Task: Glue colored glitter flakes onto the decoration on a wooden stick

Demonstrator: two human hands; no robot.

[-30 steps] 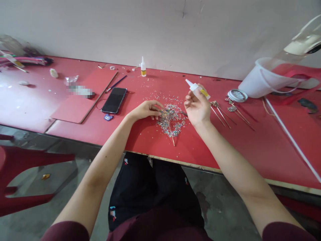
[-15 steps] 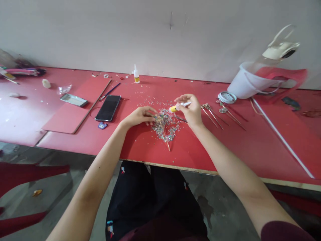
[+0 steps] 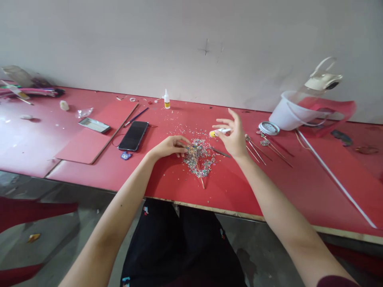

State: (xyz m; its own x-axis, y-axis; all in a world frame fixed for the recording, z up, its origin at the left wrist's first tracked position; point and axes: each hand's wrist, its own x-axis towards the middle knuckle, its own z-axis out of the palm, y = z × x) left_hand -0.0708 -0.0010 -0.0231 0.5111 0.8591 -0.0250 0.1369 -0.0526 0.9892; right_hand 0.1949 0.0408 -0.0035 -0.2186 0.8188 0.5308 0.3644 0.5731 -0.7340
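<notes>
My left hand (image 3: 172,146) pinches the ornate top of a gold hairpin (image 3: 198,167), whose stick points down toward the table's front edge. Under and around it lies a heap of small glittery rhinestones (image 3: 206,164). To the right, my right hand (image 3: 231,135) holds a small white glue bottle (image 3: 216,133) with a yellow label between thumb and fingers, its other fingers raised. The bottle lies nearly level, apart from the hairpin. Tweezers (image 3: 220,152) rest on the red table between the heap and my right wrist.
A phone (image 3: 133,136), a grey tray (image 3: 94,125) and a brush (image 3: 136,116) lie left. Another glue bottle (image 3: 166,99) stands at the back. Right are finished hairpins (image 3: 275,148), a round lid (image 3: 269,128) and a white bucket (image 3: 295,111).
My right hand has moved away to the right with the glue bottle, its fingers spreading more. My left hand stays at the hairpin. The whole view has shifted slightly.
</notes>
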